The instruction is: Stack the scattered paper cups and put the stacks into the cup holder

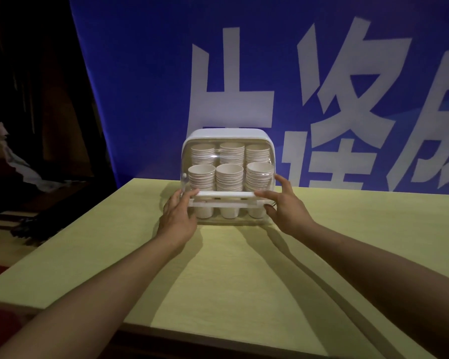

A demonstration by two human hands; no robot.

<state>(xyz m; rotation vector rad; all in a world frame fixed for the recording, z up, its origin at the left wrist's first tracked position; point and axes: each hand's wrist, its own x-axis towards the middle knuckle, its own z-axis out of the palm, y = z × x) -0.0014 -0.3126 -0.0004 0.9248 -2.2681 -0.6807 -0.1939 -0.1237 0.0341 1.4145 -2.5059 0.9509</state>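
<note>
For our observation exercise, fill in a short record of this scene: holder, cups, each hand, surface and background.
cup holder: white body, see-through front
paper cups: six stacks inside, two rows of three
left hand: fingers on the lid's front bar, grip unclear
right hand: pinches the same bar
table: yellow-green
backdrop: blue banner, white characters
</note>
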